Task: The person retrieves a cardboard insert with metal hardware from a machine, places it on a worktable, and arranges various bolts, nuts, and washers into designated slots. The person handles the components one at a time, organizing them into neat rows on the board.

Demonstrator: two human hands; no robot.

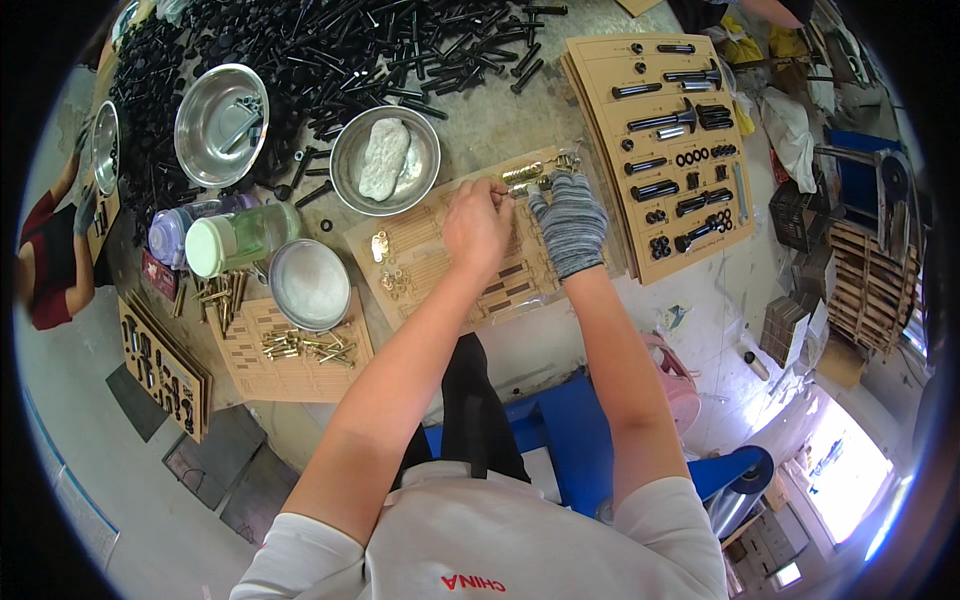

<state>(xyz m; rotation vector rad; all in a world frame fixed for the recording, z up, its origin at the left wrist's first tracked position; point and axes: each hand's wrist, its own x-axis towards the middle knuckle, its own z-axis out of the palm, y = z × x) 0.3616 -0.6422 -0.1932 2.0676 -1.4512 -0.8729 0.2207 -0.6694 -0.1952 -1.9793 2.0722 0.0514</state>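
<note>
A tan cardboard card (pixel 450 220) with printed outlines lies on the table before me. My left hand (pixel 475 228), bare, rests over its middle with fingertips pinched together; whatever they hold is too small to make out. My right hand (pixel 573 228) wears a grey knitted glove. Its fingers curl over the card's far right part, close to the left fingertips, and hide what is under them. Gold-coloured metal parts (pixel 520 173) lie at the fingertips of both hands. Small gold washers and fittings (pixel 393 282) sit on the card's left side.
Finished cards of black bolts (pixel 660 150) stack at the right. Loose black bolts (pixel 440 50) heap at the back. A steel bowl (pixel 340 190) holds a white lump; another bowl (pixel 185 150), a green-lidded bottle (pixel 207 247) and gold bolts (pixel 310 345) are left. A co-worker's gloved hand (pixel 86 212) shows far left.
</note>
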